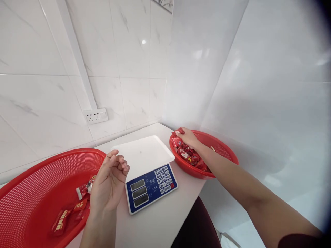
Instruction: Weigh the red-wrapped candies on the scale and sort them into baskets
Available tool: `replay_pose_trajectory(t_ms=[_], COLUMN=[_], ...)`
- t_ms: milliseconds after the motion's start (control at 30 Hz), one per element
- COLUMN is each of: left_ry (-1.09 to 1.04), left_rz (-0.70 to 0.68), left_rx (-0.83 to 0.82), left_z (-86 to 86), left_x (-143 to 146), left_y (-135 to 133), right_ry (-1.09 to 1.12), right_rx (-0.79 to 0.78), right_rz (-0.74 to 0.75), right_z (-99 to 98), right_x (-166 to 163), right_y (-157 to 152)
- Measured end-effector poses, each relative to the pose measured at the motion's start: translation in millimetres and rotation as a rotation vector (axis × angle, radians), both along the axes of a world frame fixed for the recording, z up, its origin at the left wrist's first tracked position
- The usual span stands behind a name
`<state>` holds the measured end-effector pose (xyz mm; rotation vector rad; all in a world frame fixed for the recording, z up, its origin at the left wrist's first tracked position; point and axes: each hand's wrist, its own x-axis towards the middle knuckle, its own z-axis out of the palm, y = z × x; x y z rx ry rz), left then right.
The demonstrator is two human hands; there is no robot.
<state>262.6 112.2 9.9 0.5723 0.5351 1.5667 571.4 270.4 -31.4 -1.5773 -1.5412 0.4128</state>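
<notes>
My right hand (188,137) reaches into the red basket (224,146) at the right, fingers closed on a red snack packet (179,131) at its far rim. Several more red packets (190,156) lie in that basket. My left hand (110,181) hovers over the inner rim of the large red basket (33,193) at the left, fingers loosely curled with nothing visible in them. A few red packets (62,220) lie in this left basket. Between the baskets stands a digital scale (144,170) with a white weighing tray (143,153), which is bare.
The white counter (160,224) ends at a front edge near my body. White tiled walls close in behind and to the right. A wall socket (96,116) sits above the counter behind the left basket.
</notes>
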Motion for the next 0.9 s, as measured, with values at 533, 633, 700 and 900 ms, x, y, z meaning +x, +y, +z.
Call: replay_pose_trajectory(t_ms=[533, 633, 700, 900], left_ry=[-0.02, -0.018, -0.016, -0.017], left_rz=[0.026, 0.02, 0.016, 0.03], left_rx=[0.06, 0.063, 0.061, 0.071], left_z=[0.9, -0.3, -0.6, 0.2], left_x=[-7, -7, -7, -8], left_y=[-4, -3, -4, -5], right_ry=[0.405, 0.347, 0.301, 0.119], right_rx=[-0.282, -0.241, -0.268, -0.325], right_rz=[0.341, 0.354, 0.389, 0.329], right_z=[0.0, 1.1, -0.4, -5.9], right_x=[-121, -123, -123, -120], right_y=[-7, -8, -8, -6])
